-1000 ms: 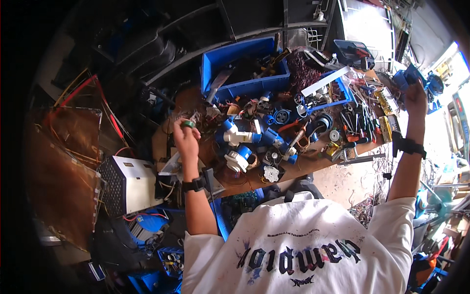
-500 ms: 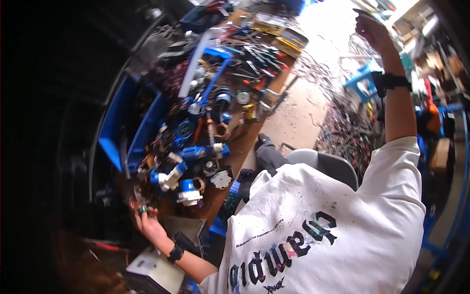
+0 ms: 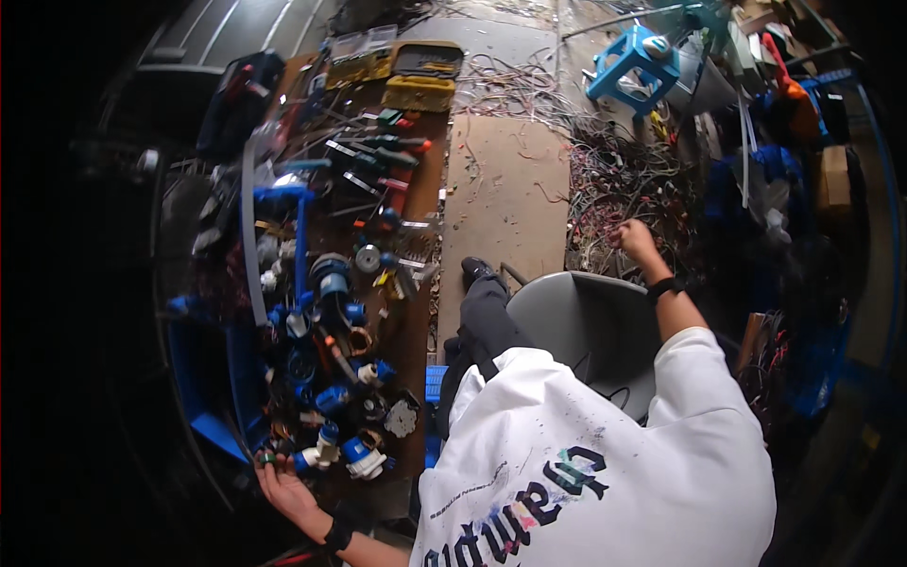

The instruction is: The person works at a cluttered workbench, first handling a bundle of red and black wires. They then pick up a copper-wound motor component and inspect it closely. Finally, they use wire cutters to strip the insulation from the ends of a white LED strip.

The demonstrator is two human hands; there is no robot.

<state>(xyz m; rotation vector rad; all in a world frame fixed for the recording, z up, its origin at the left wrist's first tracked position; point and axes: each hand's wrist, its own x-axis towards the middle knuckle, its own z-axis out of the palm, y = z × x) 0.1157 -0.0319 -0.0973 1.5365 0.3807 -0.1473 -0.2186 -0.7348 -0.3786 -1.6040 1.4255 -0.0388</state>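
Observation:
On the lower left, my left hand (image 3: 283, 489) has its fingers curled round a small green round object (image 3: 268, 458), beside white-and-blue plug fittings (image 3: 365, 454) at the bench's near end. My right hand (image 3: 635, 244) is raised at the right with curled fingers, over a tangled heap of wires (image 3: 605, 180) behind the grey chair (image 3: 576, 312); what it holds, if anything, I cannot make out.
The bench (image 3: 420, 189) runs away on the left, crowded with screwdrivers, pliers (image 3: 378, 156) and yellow cases (image 3: 416, 94). A blue crate (image 3: 198, 387) sits left. A cardboard sheet (image 3: 505, 189) lies on the floor. A blue stool (image 3: 631, 66) and cluttered shelving stand right.
The view has swung rightward, putting the bench lengthwise on the left and showing more floor and chair. My right hand has come down and inward from its raised, outstretched position.

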